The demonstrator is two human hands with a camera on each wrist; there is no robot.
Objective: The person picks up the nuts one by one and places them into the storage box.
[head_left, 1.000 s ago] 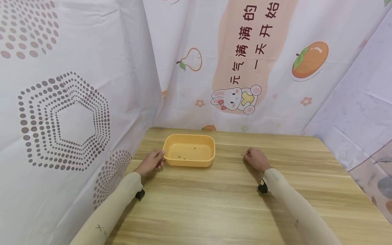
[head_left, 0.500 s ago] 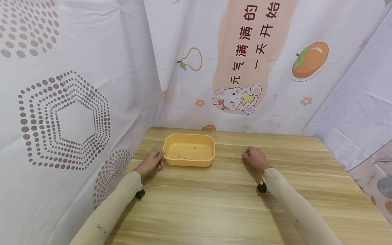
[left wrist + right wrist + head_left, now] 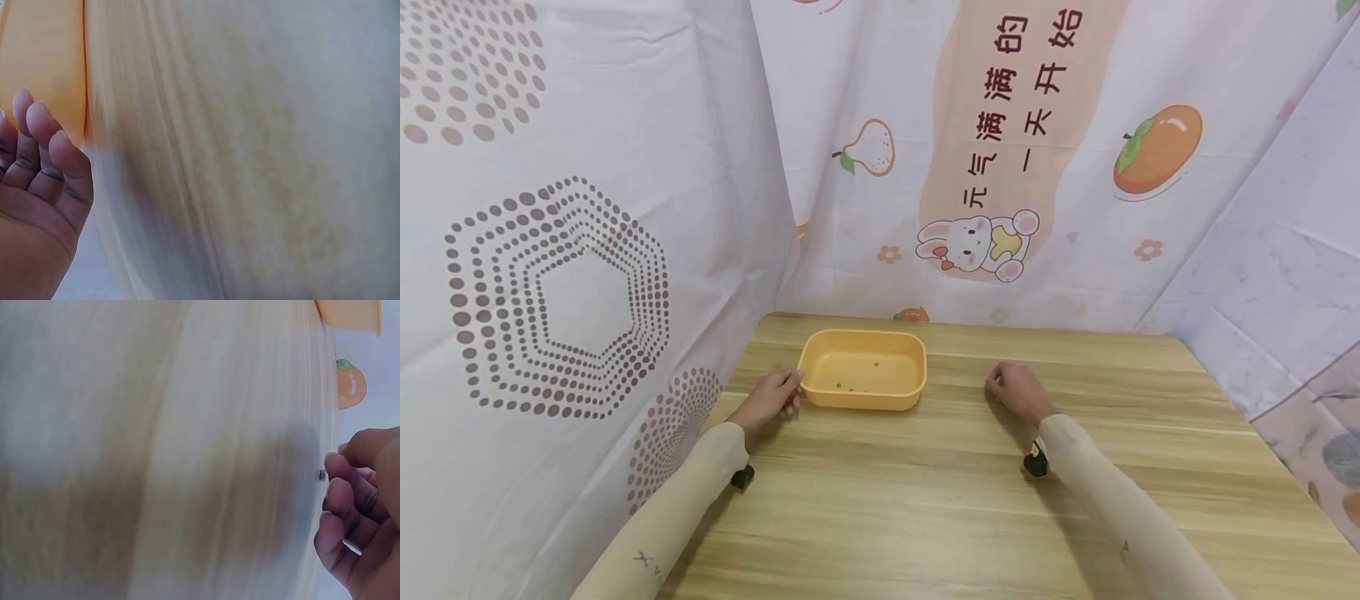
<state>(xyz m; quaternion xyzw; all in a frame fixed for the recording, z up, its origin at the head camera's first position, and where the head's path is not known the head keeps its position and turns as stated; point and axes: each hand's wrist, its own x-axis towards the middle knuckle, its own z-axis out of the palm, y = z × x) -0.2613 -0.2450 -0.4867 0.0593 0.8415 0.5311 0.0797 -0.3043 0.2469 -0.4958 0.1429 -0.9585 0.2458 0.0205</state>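
My left hand grips the left end of a yellow plastic container, thumb at the rim and fingers outside the wall. The left wrist view shows those fingers against the container's wall. Several tiny dark pieces lie on its floor, too small to identify. Right of the container, my right hand is low over the table with bent fingers. In the right wrist view a tiny dark metallic piece shows beside its index fingertip; whether the fingers pinch it cannot be told. From the head view the hand hides that piece.
The wood-grain table runs up to a printed curtain at the back. Another hanging cloth borders the left side, and a pale marbled one the right. Each wrist wears a small black camera.
My right hand has shifted slightly left, and the small piece seen at its fingertips earlier is now covered in the head view. Left hand and container have stayed in place.
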